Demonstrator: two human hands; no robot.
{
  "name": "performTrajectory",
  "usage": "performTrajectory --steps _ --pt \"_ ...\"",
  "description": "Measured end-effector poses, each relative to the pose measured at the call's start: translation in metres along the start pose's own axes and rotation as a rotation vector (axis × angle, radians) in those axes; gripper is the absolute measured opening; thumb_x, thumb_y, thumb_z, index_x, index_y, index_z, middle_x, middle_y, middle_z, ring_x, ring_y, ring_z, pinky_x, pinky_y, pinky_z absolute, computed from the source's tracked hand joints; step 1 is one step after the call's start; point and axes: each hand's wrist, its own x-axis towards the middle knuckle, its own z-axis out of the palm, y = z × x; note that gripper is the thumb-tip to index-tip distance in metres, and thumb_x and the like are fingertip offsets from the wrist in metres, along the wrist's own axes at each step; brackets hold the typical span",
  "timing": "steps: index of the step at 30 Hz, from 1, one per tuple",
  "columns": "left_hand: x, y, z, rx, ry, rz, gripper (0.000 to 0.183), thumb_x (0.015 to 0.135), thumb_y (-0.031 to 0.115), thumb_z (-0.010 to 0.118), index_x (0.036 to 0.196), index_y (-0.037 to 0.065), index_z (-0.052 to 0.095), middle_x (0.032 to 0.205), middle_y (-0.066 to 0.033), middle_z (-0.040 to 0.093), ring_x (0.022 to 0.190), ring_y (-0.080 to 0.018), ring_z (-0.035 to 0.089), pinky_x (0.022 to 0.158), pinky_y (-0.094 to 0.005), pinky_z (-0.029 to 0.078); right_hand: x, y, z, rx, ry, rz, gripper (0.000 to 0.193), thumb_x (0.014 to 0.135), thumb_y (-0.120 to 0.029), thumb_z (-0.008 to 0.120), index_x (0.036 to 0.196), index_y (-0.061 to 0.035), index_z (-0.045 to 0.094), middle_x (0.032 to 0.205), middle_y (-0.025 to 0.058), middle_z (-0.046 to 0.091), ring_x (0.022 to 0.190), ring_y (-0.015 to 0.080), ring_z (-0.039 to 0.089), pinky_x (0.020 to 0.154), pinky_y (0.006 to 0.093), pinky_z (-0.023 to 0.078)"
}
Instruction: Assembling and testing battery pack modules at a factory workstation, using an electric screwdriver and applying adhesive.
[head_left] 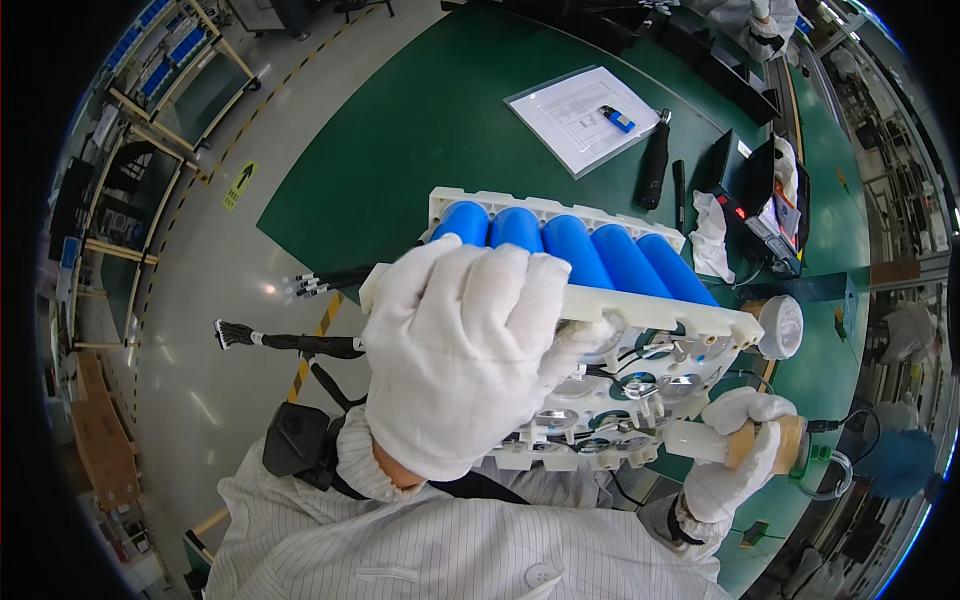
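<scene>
A battery pack of blue cylindrical cells in a white plastic frame stands tilted in front of me, its side with round metal ends and thin black wires turned toward me. My left hand, in a white glove, is closed over the pack's upper left edge and hides part of the cells. At the pack's lower right, my gloved right hand is wrapped round a dispensing syringe with a translucent barrel, a tan band and a hose at its outer end. The barrel's tip points at the pack; whether it touches is unclear.
Black cable bundles stick out left of the pack. On the green table lie a sleeved paper sheet, a small blue object and a black-handled tool. Black bins, crumpled white cloth and a white tub stand right.
</scene>
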Motion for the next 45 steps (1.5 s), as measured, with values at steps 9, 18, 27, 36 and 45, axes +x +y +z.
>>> performTrajectory --steps 9,18,27,36,45 --pt "0.003 0.001 0.0 -0.007 -0.011 -0.023 0.037 0.072 0.042 0.072 0.091 0.011 0.064 0.086 -0.0015 0.056 0.079 -0.0226 0.057 0.08 -0.0399 0.045 0.003 -0.013 0.002 0.016 -0.007 0.044 0.032 0.087 -0.026 0.059 0.101 -0.0035 0.042 0.081 0.0131 0.056 0.07 0.0194 0.053 0.062 0.0322 0.044" --pt "0.004 0.0 0.003 -0.037 0.018 -0.03 0.035 0.07 0.041 0.073 0.088 0.011 0.065 0.077 -0.0022 0.056 0.072 -0.0226 0.058 0.076 -0.0388 0.047 0.006 -0.013 0.007 -0.775 -0.385 0.052 0.03 0.081 -0.022 0.07 0.092 -0.0012 0.051 0.084 0.0017 0.054 0.074 0.0152 0.052 0.061 0.0271 0.042" --pt "0.002 -0.001 0.008 -0.059 0.116 -0.017 0.037 0.068 0.041 0.074 0.088 0.011 0.065 0.077 -0.0018 0.056 0.071 -0.0221 0.058 0.077 -0.0377 0.047 -0.001 0.001 -0.014 -0.746 -0.44 0.289 0.04 0.078 -0.012 0.066 0.114 -0.0028 0.052 0.101 0.0089 0.058 0.087 0.0206 0.058 0.075 0.033 0.05" --pt "0.003 -0.002 0.007 -0.033 0.1 -0.003 0.037 0.069 0.042 0.073 0.087 0.011 0.063 0.074 -0.002 0.053 0.067 -0.0206 0.057 0.074 -0.0367 0.046 0.014 -0.021 0.021 -0.651 -0.62 0.13 0.024 0.083 -0.014 0.064 0.097 0.0023 0.052 0.086 0.0073 0.056 0.075 0.0176 0.054 0.064 0.0308 0.044" --pt "0.004 -0.002 0.01 -0.038 0.111 -0.007 0.036 0.068 0.041 0.073 0.085 0.011 0.063 0.071 -0.0022 0.053 0.067 -0.0216 0.056 0.074 -0.037 0.046 0.018 -0.026 0.021 -0.634 -0.623 0.223 0.03 0.078 -0.011 0.065 0.103 -0.0019 0.052 0.093 0.0077 0.057 0.081 0.0195 0.056 0.069 0.0323 0.048"
